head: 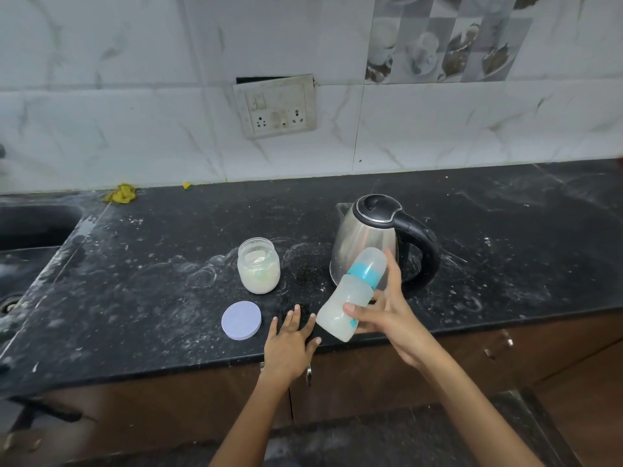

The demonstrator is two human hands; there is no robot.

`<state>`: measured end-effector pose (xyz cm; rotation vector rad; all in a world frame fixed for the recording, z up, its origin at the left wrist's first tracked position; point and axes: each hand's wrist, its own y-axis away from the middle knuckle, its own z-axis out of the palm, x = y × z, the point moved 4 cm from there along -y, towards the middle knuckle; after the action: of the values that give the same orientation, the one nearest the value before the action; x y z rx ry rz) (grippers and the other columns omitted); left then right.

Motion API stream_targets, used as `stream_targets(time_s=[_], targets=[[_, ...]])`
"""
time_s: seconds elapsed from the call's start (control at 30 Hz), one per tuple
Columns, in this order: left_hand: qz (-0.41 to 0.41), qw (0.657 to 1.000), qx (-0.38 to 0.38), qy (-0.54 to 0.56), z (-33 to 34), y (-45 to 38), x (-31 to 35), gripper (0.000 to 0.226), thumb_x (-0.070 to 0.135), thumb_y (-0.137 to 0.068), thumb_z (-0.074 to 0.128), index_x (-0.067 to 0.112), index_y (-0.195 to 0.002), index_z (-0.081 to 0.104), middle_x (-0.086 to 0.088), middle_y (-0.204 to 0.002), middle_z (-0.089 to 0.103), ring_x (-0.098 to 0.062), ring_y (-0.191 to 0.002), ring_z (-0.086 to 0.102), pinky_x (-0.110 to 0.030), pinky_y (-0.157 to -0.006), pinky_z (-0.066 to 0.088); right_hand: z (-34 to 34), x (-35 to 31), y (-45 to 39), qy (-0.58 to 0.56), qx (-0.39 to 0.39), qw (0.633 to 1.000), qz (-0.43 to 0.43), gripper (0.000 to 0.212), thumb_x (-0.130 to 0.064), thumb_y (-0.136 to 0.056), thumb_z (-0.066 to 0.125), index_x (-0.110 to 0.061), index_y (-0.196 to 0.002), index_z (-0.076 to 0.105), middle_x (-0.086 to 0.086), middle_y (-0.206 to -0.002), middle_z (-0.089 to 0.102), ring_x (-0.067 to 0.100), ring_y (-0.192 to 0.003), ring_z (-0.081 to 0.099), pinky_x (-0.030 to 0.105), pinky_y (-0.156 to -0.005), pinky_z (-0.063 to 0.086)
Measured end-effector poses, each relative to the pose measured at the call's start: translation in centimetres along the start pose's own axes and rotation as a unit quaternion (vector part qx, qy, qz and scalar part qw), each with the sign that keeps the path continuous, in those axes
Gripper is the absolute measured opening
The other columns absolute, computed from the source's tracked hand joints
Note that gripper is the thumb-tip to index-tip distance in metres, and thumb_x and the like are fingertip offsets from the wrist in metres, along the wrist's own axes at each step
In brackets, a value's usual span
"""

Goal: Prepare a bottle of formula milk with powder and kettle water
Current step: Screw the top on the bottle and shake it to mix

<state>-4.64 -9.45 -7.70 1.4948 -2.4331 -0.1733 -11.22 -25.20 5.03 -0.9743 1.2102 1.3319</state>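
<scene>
My right hand (387, 315) grips a translucent baby bottle (350, 291) with a teal collar and a cap on. The bottle is tilted, top up to the right, with milky liquid in its lower end. It hangs above the counter's front edge, in front of a steel kettle (364, 237) with a black lid and handle. My left hand (290, 342) lies flat on the black counter (151, 298), fingers spread, holding nothing. An open jar of powder (259, 269) stands to the left of the kettle. Its lilac lid (241, 320) lies just left of my left hand.
A sink (30, 227) is sunk into the counter at the far left. A yellow cloth (120, 193) lies by the tiled wall, and a socket plate (276, 106) hangs above. Brown cabinet doors (472, 358) sit below the counter. White powder dusts the surface.
</scene>
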Motion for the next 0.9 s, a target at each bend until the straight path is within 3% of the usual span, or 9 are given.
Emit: stream_targets(time_s=[0.1,0.17,0.27,0.37,0.53,0.67,0.8,0.9], targets=[[0.001,1.0,0.005,-0.001,-0.2,0.0,0.0,0.055,0.046,-0.101,0.026,0.03,-0.151,0.011,-0.005,-0.161,-0.005,-0.018,-0.149,-0.001,-0.043,-0.12,-0.003,-0.2,-0.3,-0.3,-0.068,0.072,0.994,-0.041,0.105,0.0,-0.075,0.074,-0.058,-0.139,0.013,0.011,-0.124,0.061,0.027,-0.107,0.067,0.051,-0.074,0.059],[-0.002,1.0,0.0,-0.005,-0.2,0.0,0.1,0.057,0.044,-0.101,0.028,0.028,-0.151,0.008,-0.005,-0.161,-0.005,-0.017,-0.149,-0.002,-0.043,-0.12,-0.004,0.5,0.4,0.1,-0.073,0.048,0.996,-0.019,0.105,0.0,-0.069,0.078,-0.059,-0.135,0.021,0.015,-0.123,0.063,0.031,-0.107,0.067,0.056,-0.074,0.057],[0.002,1.0,-0.015,-0.02,-0.2,0.1,0.2,0.061,0.043,-0.1,0.03,0.026,-0.151,0.001,-0.007,-0.161,-0.007,-0.018,-0.149,-0.002,-0.043,-0.12,-0.004,1.5,1.3,0.7,-0.03,-0.025,0.999,0.02,0.106,0.001,-0.069,0.08,-0.057,-0.137,0.024,0.015,-0.121,0.063,0.032,-0.106,0.067,0.055,-0.072,0.058],[0.0,1.0,0.008,-0.001,-0.3,0.0,0.2,0.056,0.044,-0.1,0.029,0.028,-0.151,0.011,-0.005,-0.161,-0.004,-0.018,-0.149,0.0,-0.043,-0.12,-0.003,0.0,0.8,0.1,-0.115,0.043,0.992,-0.013,0.099,0.003,-0.07,0.077,-0.051,-0.138,0.029,0.009,-0.113,0.068,0.031,-0.105,0.068,0.057,-0.07,0.057],[0.0,1.0,-0.003,-0.022,-0.4,0.2,0.1,0.061,0.043,-0.1,0.03,0.027,-0.151,0.003,-0.004,-0.161,-0.004,-0.017,-0.149,0.0,-0.043,-0.119,-0.004,1.7,1.1,0.7,-0.065,-0.01,0.998,0.008,0.102,0.004,-0.069,0.076,-0.055,-0.137,0.027,0.013,-0.117,0.065,0.032,-0.105,0.067,0.056,-0.071,0.058],[-0.006,1.0,0.019,-0.001,-0.5,0.0,0.2,0.056,0.046,-0.1,0.03,0.03,-0.151,0.013,-0.002,-0.161,0.001,-0.017,-0.149,0.003,-0.044,-0.12,-0.002,-0.1,0.4,0.4,-0.107,0.049,0.993,-0.027,0.099,0.0,-0.068,0.074,-0.052,-0.138,0.028,0.015,-0.119,0.064,0.03,-0.105,0.068,0.056,-0.071,0.057],[-0.001,1.0,-0.002,-0.025,-0.5,0.1,0.2,0.06,0.044,-0.1,0.031,0.027,-0.152,0.005,-0.005,-0.161,-0.001,-0.018,-0.149,0.002,-0.046,-0.12,-0.002,1.4,1.2,1.2,-0.041,-0.009,0.999,-0.003,0.103,0.002,-0.069,0.076,-0.057,-0.138,0.025,0.013,-0.12,0.063,0.029,-0.105,0.067,0.056,-0.073,0.057],[-0.003,1.0,0.025,-0.007,-0.6,0.2,0.2,0.057,0.046,-0.099,0.031,0.03,-0.151,0.013,-0.003,-0.161,0.002,-0.017,-0.149,0.005,-0.043,-0.12,-0.001,0.3,0.7,0.7,-0.109,0.056,0.992,-0.029,0.104,0.004,-0.069,0.077,-0.052,-0.14,0.027,0.006,-0.112,0.07,0.027,-0.103,0.068,0.059,-0.074,0.056]])
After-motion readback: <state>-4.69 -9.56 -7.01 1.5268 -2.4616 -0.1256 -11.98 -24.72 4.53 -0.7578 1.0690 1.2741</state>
